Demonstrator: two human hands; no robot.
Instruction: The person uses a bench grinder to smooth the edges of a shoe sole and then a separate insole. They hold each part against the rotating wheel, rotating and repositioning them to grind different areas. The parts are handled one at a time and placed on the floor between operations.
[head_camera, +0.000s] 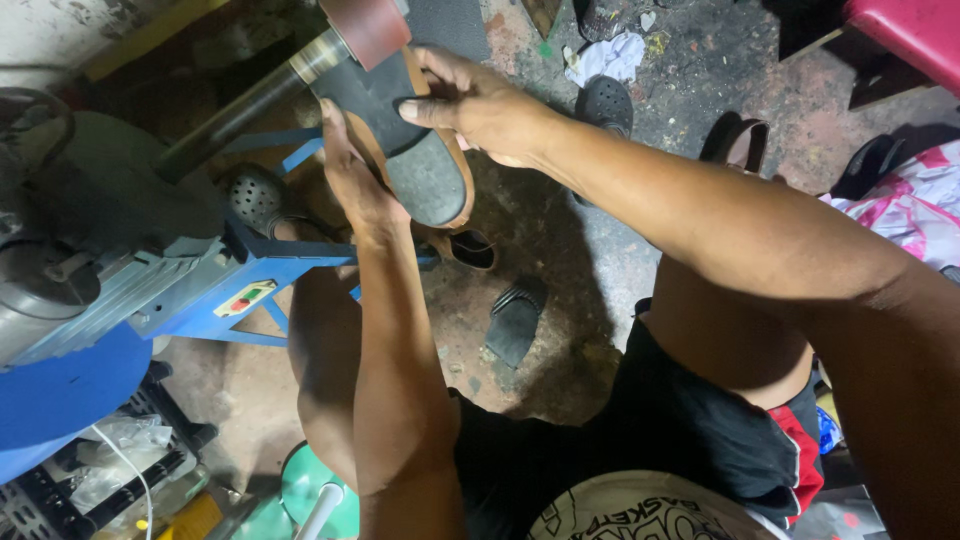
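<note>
Seated person, head view down over knees, both hands up at a grinding machine

Left hand (350, 175) grips the near long edge of a shoe sole (405, 135), fingers wrapped under it. Right hand (480, 105) clamps the far edge, thumb pressed flat on the dark tread face. Both hands closed on the sole, neither free

Sole: black rubber face up, tan layer showing along its rim. Heel end points back toward the person; toe end is pushed up against the reddish sanding drum (368, 25) on the machine's dark shaft (240, 105). Sole sits between the two hands, touching both

Progress, as a judgement: edge work looks under way at the toe end only; how much of the rim is already trimmed cannot be told, the tan edge looks even where visible. Heel end is away from the drum

Around: blue machine frame (290, 255) at left, a second dark sole (515, 320) on the concrete floor (570, 250) below, loose sandals (605, 100) beyond
</note>
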